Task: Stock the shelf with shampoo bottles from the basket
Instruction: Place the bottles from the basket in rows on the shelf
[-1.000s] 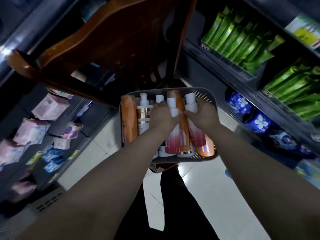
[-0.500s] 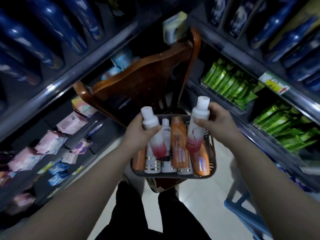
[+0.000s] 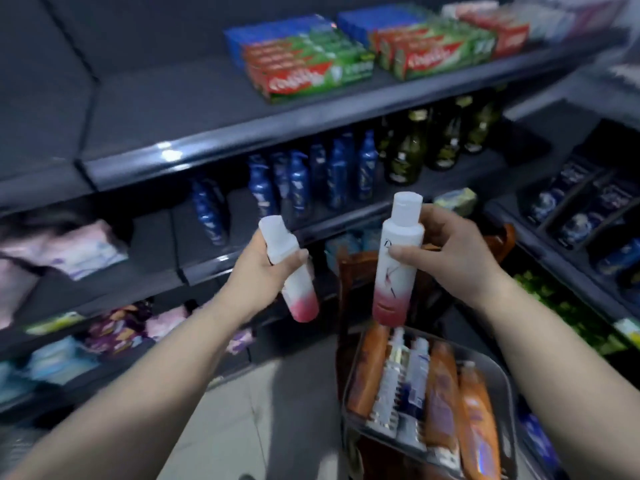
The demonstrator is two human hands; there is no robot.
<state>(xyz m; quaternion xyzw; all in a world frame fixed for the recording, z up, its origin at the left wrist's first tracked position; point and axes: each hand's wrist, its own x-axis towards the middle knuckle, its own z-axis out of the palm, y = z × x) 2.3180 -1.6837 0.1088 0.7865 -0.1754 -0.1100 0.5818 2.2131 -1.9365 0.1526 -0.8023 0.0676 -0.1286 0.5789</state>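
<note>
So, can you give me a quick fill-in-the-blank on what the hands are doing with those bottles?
1. The left hand and the right hand each grip ____ bottle.
2. The left bottle is tilted, while the right bottle stands nearly ____.
3. The basket sits at the lower ____ of the view.
4. The toothpaste lies on the ____ shelf in view.
Missing words: one, upright, right, top.
</note>
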